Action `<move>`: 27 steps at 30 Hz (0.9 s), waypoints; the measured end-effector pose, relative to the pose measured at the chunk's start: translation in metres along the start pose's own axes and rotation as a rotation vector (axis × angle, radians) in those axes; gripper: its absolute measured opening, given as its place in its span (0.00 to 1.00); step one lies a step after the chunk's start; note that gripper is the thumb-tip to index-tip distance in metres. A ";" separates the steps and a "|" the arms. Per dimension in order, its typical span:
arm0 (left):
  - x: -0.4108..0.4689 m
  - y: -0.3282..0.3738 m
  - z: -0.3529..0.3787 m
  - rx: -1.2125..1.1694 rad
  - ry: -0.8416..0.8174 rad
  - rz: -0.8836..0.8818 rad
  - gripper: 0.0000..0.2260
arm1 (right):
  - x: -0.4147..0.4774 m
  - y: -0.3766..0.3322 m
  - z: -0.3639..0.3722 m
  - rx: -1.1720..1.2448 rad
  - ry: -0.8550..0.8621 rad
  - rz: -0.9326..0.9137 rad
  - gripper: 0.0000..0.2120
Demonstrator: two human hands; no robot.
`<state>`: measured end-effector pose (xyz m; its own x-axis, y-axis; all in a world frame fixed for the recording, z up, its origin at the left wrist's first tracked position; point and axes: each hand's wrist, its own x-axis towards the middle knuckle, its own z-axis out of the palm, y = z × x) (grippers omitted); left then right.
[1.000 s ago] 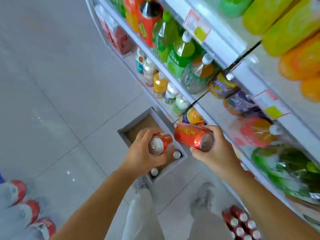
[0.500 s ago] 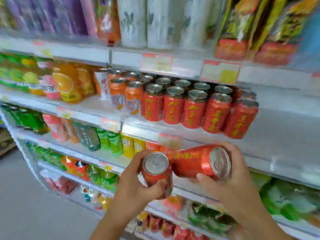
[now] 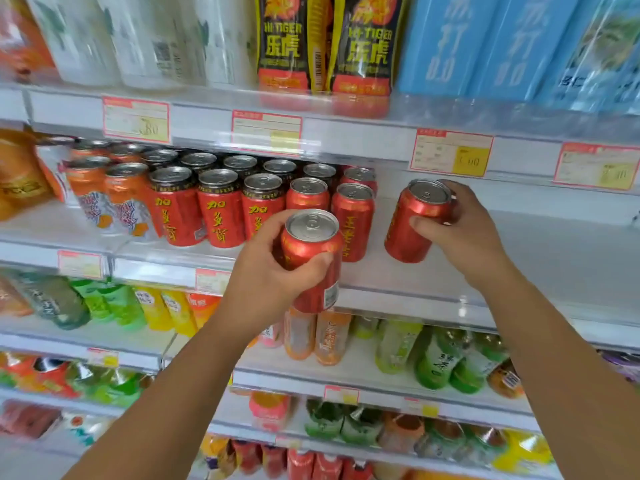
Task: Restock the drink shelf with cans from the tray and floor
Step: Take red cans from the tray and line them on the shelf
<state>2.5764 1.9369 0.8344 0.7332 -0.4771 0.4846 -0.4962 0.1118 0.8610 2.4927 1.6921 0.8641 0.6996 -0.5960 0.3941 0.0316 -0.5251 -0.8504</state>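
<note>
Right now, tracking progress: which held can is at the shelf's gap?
The red can in the right hand, tilted right of the rows, not the left hand's.

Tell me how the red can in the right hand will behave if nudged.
The red can is tall, narrow and leaning in the right hand, so it may tip if released askew. On its side, the round wall would probably roll. Its lid looks unopened, so it is likely full and heavy for its size.
</note>
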 end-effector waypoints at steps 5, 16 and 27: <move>0.018 0.000 0.006 -0.003 -0.029 -0.030 0.26 | 0.028 0.021 0.007 -0.013 -0.109 0.056 0.26; 0.031 -0.010 0.014 -0.020 -0.037 -0.013 0.21 | 0.045 0.041 0.012 -0.052 -0.147 0.146 0.41; 0.039 -0.013 0.020 -0.054 -0.039 0.014 0.23 | 0.078 0.054 0.020 -0.169 -0.177 0.187 0.37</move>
<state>2.6023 1.8992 0.8391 0.7073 -0.5085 0.4911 -0.4799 0.1647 0.8617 2.5637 1.6296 0.8419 0.7963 -0.5844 0.1564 -0.2182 -0.5186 -0.8267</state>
